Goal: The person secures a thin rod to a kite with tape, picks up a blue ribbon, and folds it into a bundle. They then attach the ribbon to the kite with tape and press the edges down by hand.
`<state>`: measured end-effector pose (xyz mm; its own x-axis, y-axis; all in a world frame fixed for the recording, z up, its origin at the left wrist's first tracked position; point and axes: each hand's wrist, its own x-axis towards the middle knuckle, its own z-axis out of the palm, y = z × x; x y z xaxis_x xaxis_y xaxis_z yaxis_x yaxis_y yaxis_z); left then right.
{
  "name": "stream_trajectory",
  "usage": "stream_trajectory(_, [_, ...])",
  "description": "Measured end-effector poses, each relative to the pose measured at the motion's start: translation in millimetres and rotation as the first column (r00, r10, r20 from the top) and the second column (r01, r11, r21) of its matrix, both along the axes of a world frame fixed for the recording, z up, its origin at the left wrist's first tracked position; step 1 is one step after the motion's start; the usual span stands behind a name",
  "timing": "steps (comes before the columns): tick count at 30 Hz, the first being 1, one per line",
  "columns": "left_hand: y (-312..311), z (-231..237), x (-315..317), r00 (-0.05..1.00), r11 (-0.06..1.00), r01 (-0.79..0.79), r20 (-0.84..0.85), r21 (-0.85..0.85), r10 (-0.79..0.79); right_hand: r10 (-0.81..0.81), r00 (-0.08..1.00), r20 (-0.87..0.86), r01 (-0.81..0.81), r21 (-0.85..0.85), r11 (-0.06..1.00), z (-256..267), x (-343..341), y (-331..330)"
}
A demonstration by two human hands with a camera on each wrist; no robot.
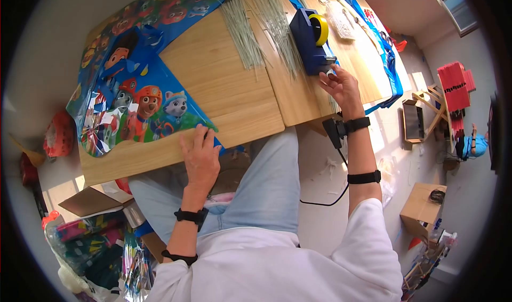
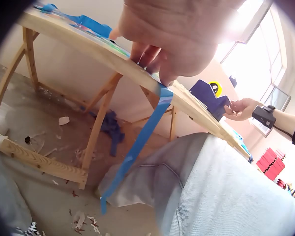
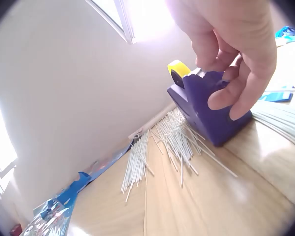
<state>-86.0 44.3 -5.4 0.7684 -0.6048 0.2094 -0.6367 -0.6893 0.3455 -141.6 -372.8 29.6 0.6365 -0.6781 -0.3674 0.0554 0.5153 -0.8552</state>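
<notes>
A glossy cartoon-printed sheet (image 1: pixel 146 107) with a blue border, cut like a kite, covers the left of the wooden table (image 1: pixel 229 91). My left hand (image 1: pixel 201 160) rests at its near corner, fingers extended on the border by the table edge. From that corner a blue strip (image 2: pixel 136 150) hangs down in the left wrist view. On the right stands a dark blue tape dispenser (image 1: pixel 309 46) carrying a yellow-rimmed roll (image 1: pixel 324 30). My right hand (image 1: pixel 344 89) is at its cutter end, thumb and fingertips pinching the tape end, which the fingers mostly hide.
Bundles of thin pale sticks (image 1: pixel 242 38) lie between sheet and dispenser. Beyond the dispenser are a clear bag of small parts (image 1: pixel 340 20) and blue strips (image 1: pixel 392 67) over the table's right edge. Cardboard boxes (image 1: pixel 422 203) stand on the floor. A cable (image 1: pixel 341 195) trails from my right wrist.
</notes>
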Motion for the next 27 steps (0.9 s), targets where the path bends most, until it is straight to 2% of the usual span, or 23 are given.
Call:
stream_trajectory(1, [0.3,-0.7,0.2,1.000,1.000,0.006,0.000,0.003,-0.006,-0.027,0.997,0.067,0.021,0.094,0.995,-5.2,-4.2,1.9])
stream_trajectory(2, [0.0,-1.4,0.5,1.000,1.000,0.002,0.001,0.004,-0.002,-0.126,0.988,0.090,0.100,0.246,0.964,-12.7,-6.1,3.8])
stream_trajectory(5, [-1.6,-2.6,0.3,1.000,1.000,-0.001,0.003,0.006,0.001,-0.229,0.969,0.087,0.178,0.392,0.903,-16.5,-9.7,18.3])
stream_trajectory(6, [-1.5,-1.7,0.5,1.000,1.000,0.002,0.004,0.007,-0.002,-0.177,0.973,0.147,0.105,0.404,0.909,-13.8,-9.3,21.0])
stream_trajectory(9, [0.1,-2.5,-1.3,1.000,1.000,0.003,0.001,0.013,-0.003,-0.266,0.951,0.161,0.153,0.503,0.851,-7.0,2.7,23.7])
stream_trajectory(12, [-0.4,-3.7,-0.5,1.000,1.000,-0.002,0.001,0.014,0.002,-0.196,0.972,0.129,0.146,0.323,0.935,-13.2,8.8,16.7])
stream_trajectory(15, [-0.5,-3.1,-0.9,1.000,1.000,-0.006,-0.004,0.015,0.006,-0.198,0.976,0.086,0.187,0.120,0.975,-17.2,11.1,10.9])
stream_trajectory(21, [0.4,-5.9,-2.6,1.000,1.000,-0.016,-0.003,0.004,0.016,-0.185,0.970,0.157,0.169,0.112,0.979,-22.1,7.3,12.0])
stream_trajectory(27, [0.7,-6.2,-2.9,1.000,1.000,-0.013,0.008,-0.001,0.013,-0.283,0.953,-0.110,0.284,-0.005,0.959,-10.2,21.8,20.0])
